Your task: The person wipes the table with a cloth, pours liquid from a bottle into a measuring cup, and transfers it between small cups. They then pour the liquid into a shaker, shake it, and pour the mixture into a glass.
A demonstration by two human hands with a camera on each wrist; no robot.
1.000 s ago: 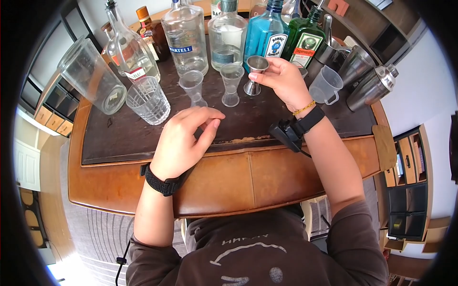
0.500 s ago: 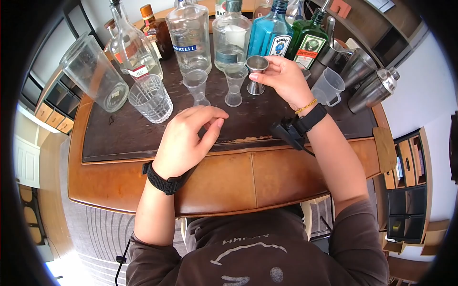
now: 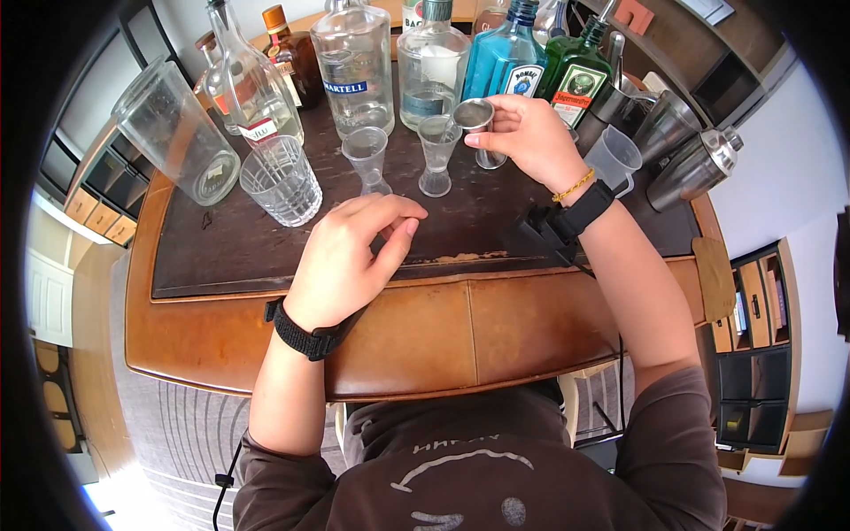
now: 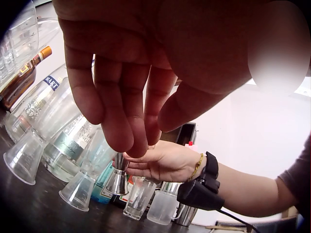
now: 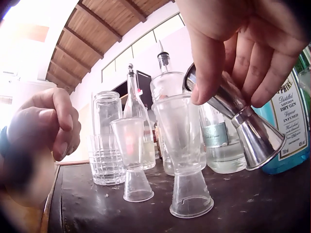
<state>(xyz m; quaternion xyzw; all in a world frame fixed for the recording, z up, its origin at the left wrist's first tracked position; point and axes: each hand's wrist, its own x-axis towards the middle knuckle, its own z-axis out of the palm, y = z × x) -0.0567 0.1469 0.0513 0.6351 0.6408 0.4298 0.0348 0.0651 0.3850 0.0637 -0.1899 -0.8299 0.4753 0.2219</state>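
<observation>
My right hand (image 3: 536, 142) grips a metal jigger (image 5: 260, 145) round its upper cup, thumb at the rim. The jigger leans left, its mouth close to the rim of the right clear plastic jigger (image 5: 191, 194). A second clear plastic jigger (image 3: 365, 150) stands to the left of that one. Both plastic jiggers are upright, and what the metal cup contains is hidden in the right wrist view. My left hand (image 3: 350, 248) holds nothing; its fingers are loosely bent near the front of the table, just this side of the left plastic jigger.
A cut-glass tumbler (image 3: 282, 181) and a tall mixing glass (image 3: 177, 133) stand at left. Behind are several bottles, among them a Martell bottle (image 3: 354, 71), a blue gin bottle (image 3: 505, 57) and a green bottle (image 3: 571, 75). A plastic measuring cup (image 3: 613, 159) and a steel shaker (image 3: 695, 173) are at right.
The metal jigger has gone from upright to tilted, its foot swinging right and its mouth toward the right plastic jigger. My right wrist has shifted right; the left hand keeps its pose.
</observation>
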